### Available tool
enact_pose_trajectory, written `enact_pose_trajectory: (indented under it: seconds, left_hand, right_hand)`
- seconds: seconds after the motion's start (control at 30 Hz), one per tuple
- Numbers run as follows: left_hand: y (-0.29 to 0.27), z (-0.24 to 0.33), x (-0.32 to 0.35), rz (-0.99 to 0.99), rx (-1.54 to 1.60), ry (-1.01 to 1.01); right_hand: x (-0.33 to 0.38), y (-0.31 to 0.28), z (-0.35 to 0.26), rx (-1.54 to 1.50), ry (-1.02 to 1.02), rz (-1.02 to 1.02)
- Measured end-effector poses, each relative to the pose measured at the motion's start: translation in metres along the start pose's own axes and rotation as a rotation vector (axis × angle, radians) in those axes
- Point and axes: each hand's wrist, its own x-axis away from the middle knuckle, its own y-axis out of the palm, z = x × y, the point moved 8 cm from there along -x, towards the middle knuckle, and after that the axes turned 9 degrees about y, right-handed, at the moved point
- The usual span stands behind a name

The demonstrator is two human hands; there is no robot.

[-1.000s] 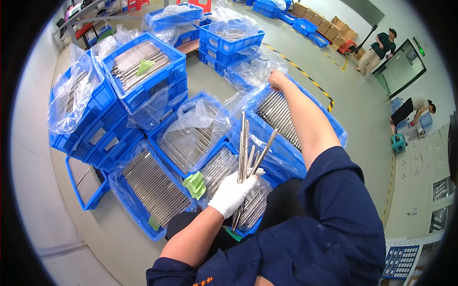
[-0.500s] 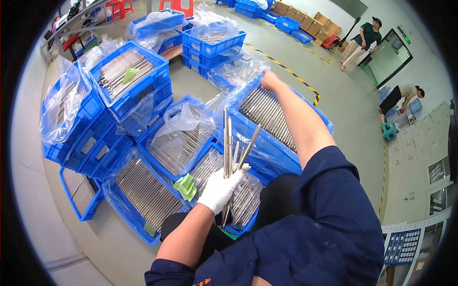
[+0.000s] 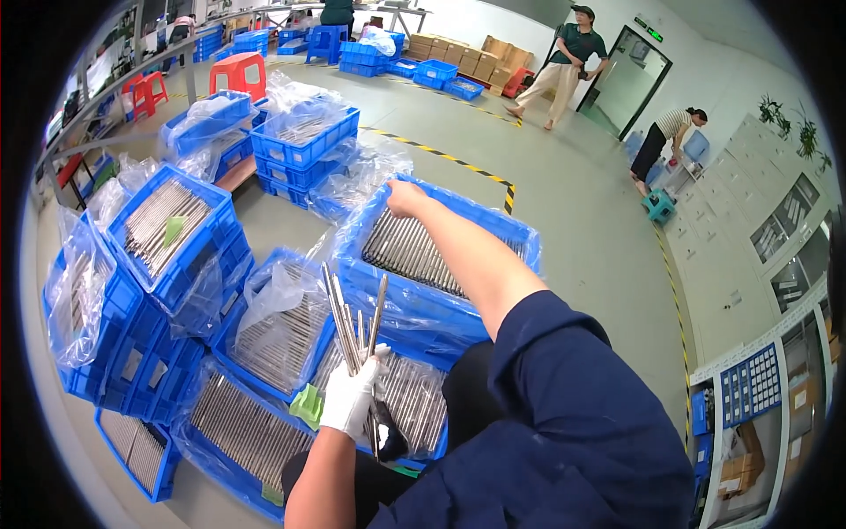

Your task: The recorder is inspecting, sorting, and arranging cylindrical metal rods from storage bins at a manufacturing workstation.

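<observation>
Grey concrete floor (image 3: 564, 229), red stools (image 3: 238, 75), poss. cabinets (image 3: 749, 220) at right

Left hand (image 3: 351, 398) gloved in white, raised in front of the body with forearm bare and coming up from the lower edge, fingers closed in a fist-like grip, thumb side up. Right arm stretched far forward and up, sleeve dark blue to just past the elbow, forearm bare beyond it. Right hand (image 3: 404, 197) bare, at full reach, bent down at the wrist, fingers curled and pointing down; grip not discernible.
</observation>
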Motion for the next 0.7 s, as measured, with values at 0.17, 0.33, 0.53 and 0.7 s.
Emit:
enact_pose_trajectory:
  seconds: [0.17, 0.33, 0.53, 0.7]
  left_hand:
    - [-0.004, 0.001, -0.001, 0.054, -0.058, -0.034]
    - [-0.004, 0.01, 0.001, 0.006, -0.059, 0.014]
    - [-0.003, 0.006, -0.006, -0.005, -0.151, 0.042]
    - [0.006, -0.005, -0.013, -0.047, -0.247, -0.009]
  right_hand:
    - [0.022, 0.025, -0.008, -0.551, -0.001, -0.297]
    - [0.123, 0.023, -0.045, -0.921, -0.23, -0.483]
    - [0.189, 0.03, -0.027, -1.594, -0.073, -0.579]
    - [0.2, 0.024, -0.006, -1.752, -0.146, -0.603]
